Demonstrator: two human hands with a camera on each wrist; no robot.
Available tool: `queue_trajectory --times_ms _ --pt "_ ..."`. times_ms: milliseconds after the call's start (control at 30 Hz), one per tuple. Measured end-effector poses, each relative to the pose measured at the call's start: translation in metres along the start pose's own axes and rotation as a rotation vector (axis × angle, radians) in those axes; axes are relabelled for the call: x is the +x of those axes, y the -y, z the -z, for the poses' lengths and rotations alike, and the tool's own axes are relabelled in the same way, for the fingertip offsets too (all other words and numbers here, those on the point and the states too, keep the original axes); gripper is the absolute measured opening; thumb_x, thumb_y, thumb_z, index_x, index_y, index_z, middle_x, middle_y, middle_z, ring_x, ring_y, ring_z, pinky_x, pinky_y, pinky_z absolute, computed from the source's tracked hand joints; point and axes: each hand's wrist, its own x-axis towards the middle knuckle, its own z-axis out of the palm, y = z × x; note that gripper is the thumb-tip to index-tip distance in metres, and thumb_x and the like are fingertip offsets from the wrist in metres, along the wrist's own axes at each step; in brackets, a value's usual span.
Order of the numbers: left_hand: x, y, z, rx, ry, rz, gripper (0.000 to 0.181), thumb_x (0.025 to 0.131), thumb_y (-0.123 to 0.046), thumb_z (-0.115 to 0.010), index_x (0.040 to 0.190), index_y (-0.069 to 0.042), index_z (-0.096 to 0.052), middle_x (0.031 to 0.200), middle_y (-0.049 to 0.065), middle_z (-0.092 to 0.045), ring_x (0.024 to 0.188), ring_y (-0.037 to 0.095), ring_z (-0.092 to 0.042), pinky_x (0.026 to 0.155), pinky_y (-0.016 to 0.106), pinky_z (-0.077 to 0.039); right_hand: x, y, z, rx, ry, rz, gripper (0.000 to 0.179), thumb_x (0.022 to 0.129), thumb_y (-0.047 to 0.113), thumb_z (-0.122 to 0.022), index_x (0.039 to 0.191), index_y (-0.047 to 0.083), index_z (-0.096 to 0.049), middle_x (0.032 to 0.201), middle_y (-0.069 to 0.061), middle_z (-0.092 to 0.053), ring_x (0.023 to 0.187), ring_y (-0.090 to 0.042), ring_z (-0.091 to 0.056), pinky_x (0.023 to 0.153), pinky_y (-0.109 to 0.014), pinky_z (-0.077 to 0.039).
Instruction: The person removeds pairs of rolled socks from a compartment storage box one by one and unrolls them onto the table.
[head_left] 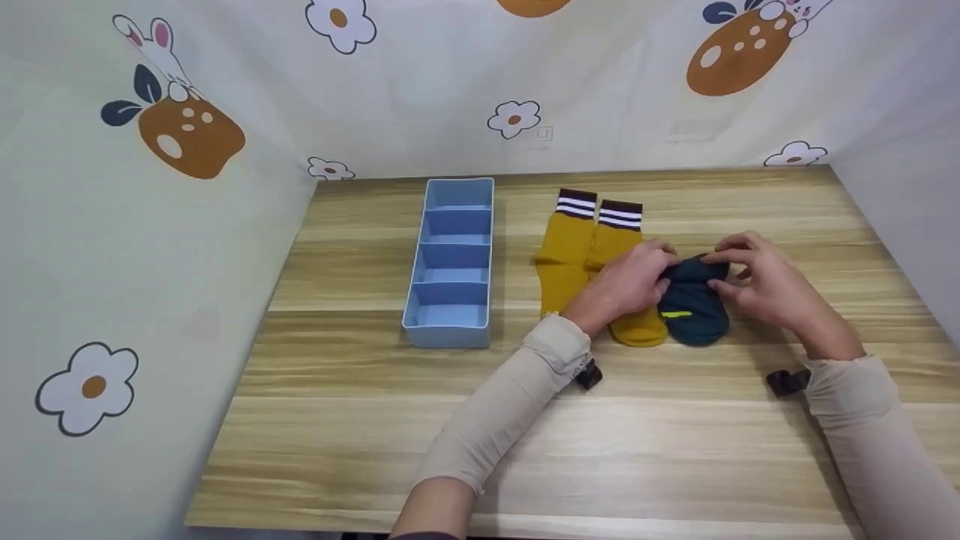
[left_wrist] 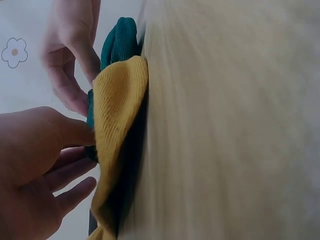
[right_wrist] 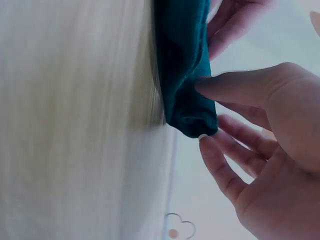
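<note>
A dark green sock (head_left: 696, 319) with a yellow mark lies doubled over on the table, its folded part at the far end. My left hand (head_left: 634, 277) pinches the left side of that fold between thumb and fingers. At the right side, my right hand (head_left: 769, 281) holds the fold the same way; the right wrist view shows its thumb on top of the rolled green fabric (right_wrist: 187, 95). Two mustard socks (head_left: 570, 240) with striped cuffs lie flat just left of it. My left hand and wrist cover part of the nearer mustard sock (head_left: 641, 330).
A light blue box (head_left: 450, 337) with several compartments in a row stands left of the socks. The wooden table (head_left: 337, 420) meets patterned wall covering (head_left: 420, 90) at the back and sides. A small black device (head_left: 787, 382) sits at my right wrist.
</note>
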Motion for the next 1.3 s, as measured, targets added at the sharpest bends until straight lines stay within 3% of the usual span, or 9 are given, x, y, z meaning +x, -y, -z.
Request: queue_trajectory --times_ms 133,233,333,467,667,833,1000,1167,1300 --pt "0.001 -0.001 -0.001 0.051 -0.028 -0.020 0.039 0.111 -0.020 -0.061 0.149 -0.020 -0.066 0.149 -0.002 -0.060 0.133 0.014 -0.060 0.114 0.022 -0.048 0.003 0.004 0.003 -0.092 0.064 -0.036 0.034 0.093 0.004 -0.083 0.127 0.004 -0.078 0.124 -0.019 -0.069 0.102 -0.034 -0.067 0.079 -0.036 -0.055" --pt "0.001 0.000 -0.003 0.042 -0.059 -0.038 0.041 0.111 -0.018 -0.061 0.152 -0.024 -0.064 0.143 -0.001 -0.064 0.126 0.013 -0.062 0.110 0.023 -0.050 0.006 0.005 0.003 -0.079 0.101 -0.075 0.037 0.096 0.002 -0.079 0.132 0.005 -0.074 0.125 -0.021 -0.072 0.108 -0.039 -0.069 0.086 -0.055 -0.057" --pt "0.003 0.001 -0.004 0.003 -0.062 -0.040 0.043 0.111 -0.016 -0.060 0.153 -0.027 -0.062 0.141 -0.002 -0.067 0.123 0.012 -0.062 0.108 0.023 -0.051 0.009 0.002 0.002 -0.047 0.105 -0.081 0.032 0.096 0.000 -0.076 0.128 0.006 -0.073 0.125 -0.021 -0.074 0.114 -0.042 -0.070 0.092 -0.064 -0.056" --pt "0.008 0.002 -0.003 -0.016 -0.041 -0.018 0.040 0.111 -0.016 -0.060 0.149 -0.028 -0.065 0.142 -0.003 -0.068 0.125 0.011 -0.062 0.107 0.022 -0.051 0.012 -0.003 0.002 -0.038 0.100 -0.050 0.023 0.096 -0.003 -0.076 0.117 0.006 -0.075 0.119 -0.020 -0.077 0.111 -0.040 -0.072 0.089 -0.063 -0.058" --pt "0.014 -0.002 0.002 0.078 -0.032 0.015 0.036 0.111 -0.023 -0.059 0.146 -0.027 -0.068 0.151 -0.003 -0.058 0.134 0.014 -0.059 0.115 0.023 -0.047 0.019 -0.007 0.005 -0.023 0.133 -0.037 0.019 0.097 -0.003 -0.073 0.116 0.004 -0.076 0.116 -0.020 -0.077 0.107 -0.039 -0.073 0.082 -0.053 -0.060" --pt "0.019 -0.003 0.002 0.092 -0.032 0.018 0.033 0.111 -0.021 -0.058 0.143 -0.020 -0.069 0.142 -0.001 -0.060 0.125 0.014 -0.061 0.109 0.022 -0.050 0.025 -0.008 0.006 -0.021 0.133 -0.025 0.019 0.097 -0.005 -0.072 0.114 0.002 -0.076 0.117 -0.020 -0.075 0.107 -0.039 -0.072 0.085 -0.050 -0.059" --pt "0.024 0.003 0.003 0.007 -0.001 0.029 0.037 0.112 -0.019 -0.054 0.148 -0.021 -0.062 0.141 0.000 -0.063 0.120 0.012 -0.062 0.107 0.021 -0.051 0.030 -0.009 0.008 0.009 0.177 -0.056 0.023 0.100 -0.005 -0.067 0.121 -0.001 -0.074 0.123 -0.024 -0.074 0.111 -0.044 -0.071 0.096 -0.064 -0.056" --pt "0.025 0.014 0.002 -0.133 -0.024 -0.019 0.031 0.112 -0.015 -0.053 0.142 -0.020 -0.060 0.134 0.002 -0.069 0.110 0.013 -0.063 0.098 0.019 -0.052 0.035 -0.010 0.009 0.001 0.180 -0.047 0.022 0.102 -0.004 -0.065 0.122 -0.001 -0.072 0.119 -0.023 -0.076 0.109 -0.043 -0.073 0.098 -0.065 -0.056" --pt "0.027 0.019 0.002 -0.168 -0.027 -0.017 0.026 0.111 -0.016 -0.057 0.137 -0.017 -0.062 0.130 0.002 -0.070 0.108 0.013 -0.063 0.097 0.019 -0.052 0.039 -0.009 0.007 -0.031 0.138 -0.030 0.014 0.100 -0.003 -0.067 0.112 0.002 -0.071 0.113 -0.021 -0.076 0.104 -0.043 -0.076 0.093 -0.063 -0.059"
